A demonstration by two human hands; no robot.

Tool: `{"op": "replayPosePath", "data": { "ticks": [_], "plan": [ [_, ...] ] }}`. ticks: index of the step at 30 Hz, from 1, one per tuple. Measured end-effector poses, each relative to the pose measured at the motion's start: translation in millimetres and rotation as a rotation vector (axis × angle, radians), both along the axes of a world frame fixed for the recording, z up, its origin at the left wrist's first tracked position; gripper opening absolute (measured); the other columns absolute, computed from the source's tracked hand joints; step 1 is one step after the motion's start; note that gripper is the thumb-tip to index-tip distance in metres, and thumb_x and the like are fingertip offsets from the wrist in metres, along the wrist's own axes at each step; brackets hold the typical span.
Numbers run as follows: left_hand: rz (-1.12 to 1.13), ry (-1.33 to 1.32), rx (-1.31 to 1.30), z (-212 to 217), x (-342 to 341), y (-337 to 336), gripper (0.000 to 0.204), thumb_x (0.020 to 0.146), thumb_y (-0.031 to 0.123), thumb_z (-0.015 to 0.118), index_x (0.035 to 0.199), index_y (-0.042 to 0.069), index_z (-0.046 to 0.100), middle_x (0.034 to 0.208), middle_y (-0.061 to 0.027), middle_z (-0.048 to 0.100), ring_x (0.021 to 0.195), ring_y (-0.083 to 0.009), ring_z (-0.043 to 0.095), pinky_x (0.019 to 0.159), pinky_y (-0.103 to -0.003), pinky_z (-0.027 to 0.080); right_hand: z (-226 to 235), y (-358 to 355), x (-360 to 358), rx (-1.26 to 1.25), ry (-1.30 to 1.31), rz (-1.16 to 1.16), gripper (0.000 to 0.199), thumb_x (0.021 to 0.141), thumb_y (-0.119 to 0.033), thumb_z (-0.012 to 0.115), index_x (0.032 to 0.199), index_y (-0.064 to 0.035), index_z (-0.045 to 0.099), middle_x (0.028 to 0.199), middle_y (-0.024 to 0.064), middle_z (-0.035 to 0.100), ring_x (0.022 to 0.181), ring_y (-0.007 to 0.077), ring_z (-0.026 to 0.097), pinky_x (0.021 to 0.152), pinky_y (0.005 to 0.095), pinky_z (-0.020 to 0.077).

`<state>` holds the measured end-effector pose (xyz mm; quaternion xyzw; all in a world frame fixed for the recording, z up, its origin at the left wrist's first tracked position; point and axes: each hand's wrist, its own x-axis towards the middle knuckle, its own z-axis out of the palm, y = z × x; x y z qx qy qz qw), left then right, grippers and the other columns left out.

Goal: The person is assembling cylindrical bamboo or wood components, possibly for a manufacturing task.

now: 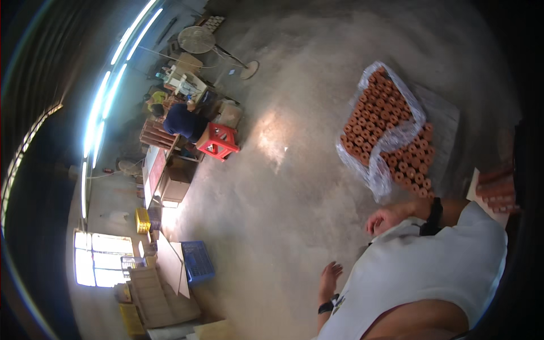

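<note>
My left hand hangs in front of the white shirt with its fingers stretched out and nothing in them. A black wristband is on that wrist. Bent across at the shirt's upper edge, my right hand has half-curled fingers, and I see nothing held in it. Another dark band circles the right wrist. Nearest to the right hand is a pile of reddish-brown ring-ended cylinders, partly wrapped in clear plastic sheeting. Neither hand touches the pile.
A grey sheet lies under the pile on the concrete floor. A person in dark blue sits on a red stool at a cluttered bench. A standing fan, a blue crate and leaning boards are farther off.
</note>
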<state>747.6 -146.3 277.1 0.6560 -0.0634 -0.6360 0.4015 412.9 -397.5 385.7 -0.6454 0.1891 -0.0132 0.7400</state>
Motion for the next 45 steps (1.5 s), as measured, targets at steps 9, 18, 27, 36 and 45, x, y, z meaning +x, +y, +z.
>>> {"op": "replayPosePath", "data": {
  "ticks": [9, 18, 27, 36, 45],
  "plan": [
    [0.492, 0.148, 0.486, -150.9, 218.0, -36.6, 0.043, 0.105, 0.025, 0.04, 0.14, 0.001, 0.044, 0.128, -0.0263, 0.059, 0.114, -0.0424, 0.062, 0.096, -0.056, 0.053, 54.0, -162.2, 121.4, -0.013, -0.395, 0.361, 0.018, 0.098, -0.017, 0.065, 0.111, -0.0067, 0.07, 0.147, 0.0161, 0.051, 0.139, 0.0265, 0.044, 0.114, 0.0406, 0.0329],
    [-0.818, -0.477, 0.217, -164.4, 389.9, -408.4, 0.025, 0.098, 0.027, 0.052, 0.106, 0.004, 0.053, 0.088, -0.0193, 0.064, 0.077, -0.0302, 0.065, 0.057, -0.04, 0.051, 59.6, -323.6, 205.5, -0.031, -0.49, 0.178, 0.012, 0.092, -0.012, 0.066, 0.101, -0.0059, 0.07, 0.145, 0.016, 0.054, 0.144, 0.032, 0.038, 0.119, 0.0497, 0.0256],
    [-1.049, -0.245, -0.245, -161.6, 445.7, -811.3, 0.029, 0.095, 0.032, 0.051, 0.114, 0.014, 0.062, 0.106, -0.0116, 0.065, 0.104, -0.0235, 0.062, 0.099, -0.04, 0.05, -28.4, -521.2, 233.4, -0.324, 0.349, -0.714, 0.022, 0.086, -0.022, 0.062, 0.1, -0.0066, 0.071, 0.094, 0.0147, 0.072, 0.088, 0.0271, 0.067, 0.078, 0.0419, 0.0505],
    [-1.199, -0.155, 0.087, -187.2, 224.0, -1125.8, 0.028, 0.092, 0.03, 0.055, 0.114, 0.013, 0.062, 0.102, -0.0121, 0.065, 0.096, -0.0249, 0.062, 0.089, -0.042, 0.051, -37.2, -702.5, 202.4, -0.522, 0.322, -0.956, 0.025, 0.082, -0.022, 0.062, 0.097, -0.0033, 0.07, 0.088, 0.0193, 0.07, 0.084, 0.0354, 0.066, 0.074, 0.0473, 0.0497],
    [-1.515, 0.011, -0.013, -205.1, -70.7, -1383.4, 0.028, 0.09, 0.027, 0.059, 0.113, 0.013, 0.062, 0.099, -0.0126, 0.066, 0.089, -0.0263, 0.063, 0.08, -0.045, 0.053, -100.3, -838.8, 64.0, -0.394, 0.593, -1.191, 0.024, 0.078, -0.024, 0.064, 0.087, -0.002, 0.071, 0.085, 0.0217, 0.071, 0.079, 0.0382, 0.066, 0.07, 0.049, 0.0496]
  ]
}}
